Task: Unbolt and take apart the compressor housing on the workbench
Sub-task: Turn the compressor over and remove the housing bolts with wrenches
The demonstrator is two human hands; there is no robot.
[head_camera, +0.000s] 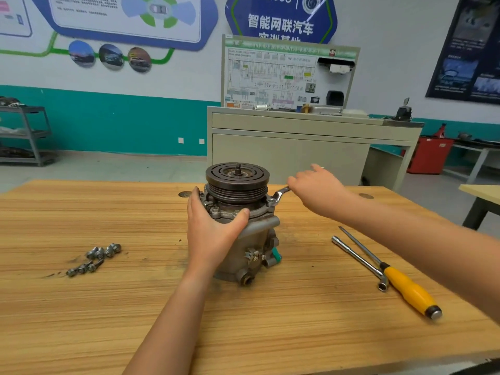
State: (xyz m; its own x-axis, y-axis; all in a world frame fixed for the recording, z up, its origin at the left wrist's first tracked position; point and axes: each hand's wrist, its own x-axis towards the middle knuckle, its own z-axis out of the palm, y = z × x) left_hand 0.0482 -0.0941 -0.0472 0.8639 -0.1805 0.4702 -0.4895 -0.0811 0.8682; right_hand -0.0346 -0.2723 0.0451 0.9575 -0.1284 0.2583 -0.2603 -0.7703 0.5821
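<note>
Wrench (pixel 280 194) handle sits grasped in the right hand (pixel 316 188), ring end on a flange bolt (pixel 270 203) just left of it. The left hand (pixel 213 231) clasps the compressor housing (pixel 257 239).

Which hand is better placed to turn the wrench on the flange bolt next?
Right. The right hand holds the wrench seated on a bolt; the left hand grips the compressor.

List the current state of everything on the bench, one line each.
Compressor: upright on workbench, pulley up.
Left grip: holds compressor's upper housing.
Right grip: holds wrench handle.
Wrench: head on a right-side flange bolt.
Loose bolts: lying left of compressor.
Screwdriver: lying right, untouched.
L-shaped socket wrench: lying beside screwdriver, untouched.
</note>
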